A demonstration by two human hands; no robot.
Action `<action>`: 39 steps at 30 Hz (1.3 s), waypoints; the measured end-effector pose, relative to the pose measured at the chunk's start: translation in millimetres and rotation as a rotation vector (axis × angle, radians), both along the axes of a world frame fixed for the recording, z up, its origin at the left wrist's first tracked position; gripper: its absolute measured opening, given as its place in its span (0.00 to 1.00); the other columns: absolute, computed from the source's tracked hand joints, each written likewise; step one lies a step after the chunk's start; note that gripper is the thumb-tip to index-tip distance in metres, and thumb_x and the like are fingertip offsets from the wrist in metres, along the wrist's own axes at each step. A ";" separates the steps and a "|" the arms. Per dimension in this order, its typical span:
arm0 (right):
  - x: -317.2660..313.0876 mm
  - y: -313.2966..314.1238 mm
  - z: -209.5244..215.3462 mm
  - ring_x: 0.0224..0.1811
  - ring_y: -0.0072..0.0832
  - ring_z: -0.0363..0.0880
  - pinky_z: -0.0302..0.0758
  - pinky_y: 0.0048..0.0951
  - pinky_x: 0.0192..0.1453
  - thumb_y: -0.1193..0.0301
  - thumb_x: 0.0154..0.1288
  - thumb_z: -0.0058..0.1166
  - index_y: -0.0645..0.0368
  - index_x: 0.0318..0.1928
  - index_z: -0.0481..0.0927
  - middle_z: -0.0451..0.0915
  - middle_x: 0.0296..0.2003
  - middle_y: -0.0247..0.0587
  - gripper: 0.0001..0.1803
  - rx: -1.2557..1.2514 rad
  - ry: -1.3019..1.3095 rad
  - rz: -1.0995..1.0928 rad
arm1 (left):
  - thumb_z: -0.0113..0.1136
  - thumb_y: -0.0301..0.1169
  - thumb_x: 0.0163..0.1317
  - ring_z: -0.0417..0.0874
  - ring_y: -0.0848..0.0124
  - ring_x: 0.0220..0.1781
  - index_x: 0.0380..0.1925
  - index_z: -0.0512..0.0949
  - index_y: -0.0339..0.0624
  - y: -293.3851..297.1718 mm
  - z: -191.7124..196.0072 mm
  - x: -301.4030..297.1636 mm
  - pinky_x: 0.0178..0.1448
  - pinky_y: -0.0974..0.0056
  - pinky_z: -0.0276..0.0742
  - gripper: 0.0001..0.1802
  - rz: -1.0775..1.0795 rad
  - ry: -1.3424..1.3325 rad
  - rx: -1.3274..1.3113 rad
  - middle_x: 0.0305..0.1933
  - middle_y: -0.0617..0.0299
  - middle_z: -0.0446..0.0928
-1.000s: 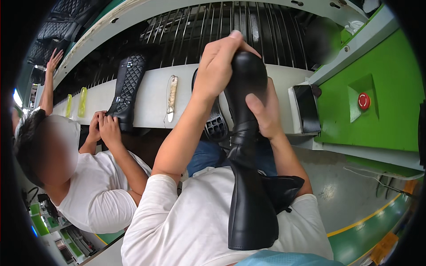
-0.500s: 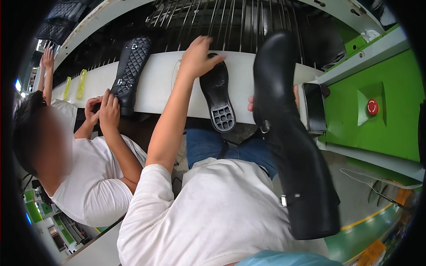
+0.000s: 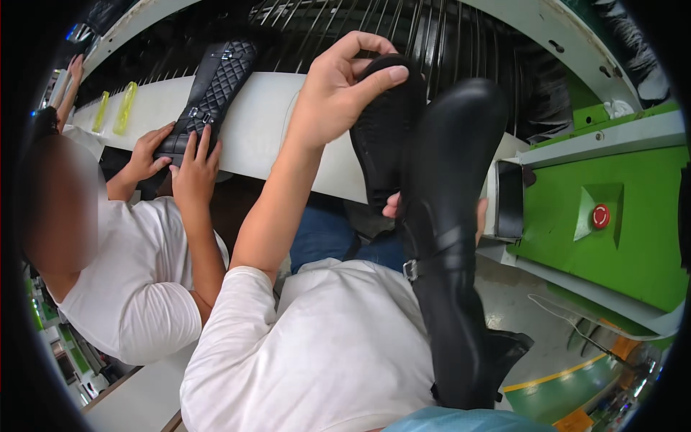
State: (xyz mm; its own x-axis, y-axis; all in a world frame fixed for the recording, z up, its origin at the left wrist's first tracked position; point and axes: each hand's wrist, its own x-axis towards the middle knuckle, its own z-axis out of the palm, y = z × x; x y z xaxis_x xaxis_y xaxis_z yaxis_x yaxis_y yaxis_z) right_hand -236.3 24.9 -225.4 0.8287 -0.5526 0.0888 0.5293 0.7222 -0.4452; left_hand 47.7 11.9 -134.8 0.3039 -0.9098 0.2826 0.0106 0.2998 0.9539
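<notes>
- left hand point(image 3: 338, 90) is up high, fingers curled round the top of a black sole point(image 3: 385, 137), thumb pressed flat on its upper edge, a firm grip.
- the sole stands almost upright, its patterned face turned toward the person, pressed right against the left side of the tall black boot point(image 3: 450, 237).
- the boot is the landmark here: held foot-end up, shaft hanging down over the person's white shirt, a strap with a silver buckle point(image 3: 411, 270) round its middle.
- right hand point(image 3: 432, 212) is mostly hidden behind the boot; only fingertips peek out on either side at mid height, wrapped round the boot and holding it.
- behind the boot runs the white bench point(image 3: 252, 137), and beyond that a dark rack of black rods.
- right of the boot sits a green machine housing point(image 3: 633, 237) with a red button point(image 3: 600, 215), and a small black panel just beside the boot.
- well to the left of the boot, a co-worker in a white shirt has both hands point(image 3: 176, 158) resting on the lower end of a quilted black boot point(image 3: 212, 90) lying on the bench.
- farther left still, two yellow pieces point(image 3: 115, 109) lie on the bench.
</notes>
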 end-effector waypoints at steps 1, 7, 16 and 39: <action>0.6 5.8 4.4 0.68 0.54 0.88 0.82 0.52 0.76 0.16 0.80 0.27 0.75 0.82 0.71 0.83 0.68 0.71 0.69 -0.035 0.022 -0.005 | 0.73 0.22 0.80 0.95 0.67 0.59 0.61 0.83 0.29 0.9 6.4 -5.8 0.63 0.65 0.91 0.15 0.004 -0.045 -0.082 0.56 0.47 0.93; 13.2 20.5 3.5 0.64 0.44 0.89 0.83 0.47 0.73 0.19 0.83 0.29 0.74 0.76 0.76 0.87 0.62 0.62 0.64 -0.125 0.122 -0.021 | 0.65 0.29 0.86 0.96 0.61 0.63 0.72 0.82 0.27 19.1 17.4 -28.5 0.70 0.57 0.91 0.22 -0.037 -0.088 -0.176 0.62 0.41 0.93; 16.8 19.6 -10.0 0.51 0.39 0.92 0.90 0.39 0.56 0.22 0.84 0.35 0.73 0.72 0.76 0.89 0.55 0.59 0.58 -0.306 0.350 -0.083 | 0.80 0.39 0.69 0.95 0.54 0.64 0.76 0.79 0.27 31.3 16.6 -44.0 0.72 0.51 0.91 0.41 -0.059 -0.108 -0.234 0.67 0.36 0.90; 7.9 10.5 -17.0 0.59 0.46 0.92 0.91 0.39 0.60 0.14 0.78 0.36 0.76 0.78 0.71 0.87 0.59 0.66 0.68 -0.413 0.417 -0.042 | 0.83 0.29 0.65 0.97 0.53 0.62 0.69 0.83 0.26 28.8 17.3 -49.2 0.67 0.50 0.95 0.34 -0.032 -0.115 -0.259 0.62 0.36 0.92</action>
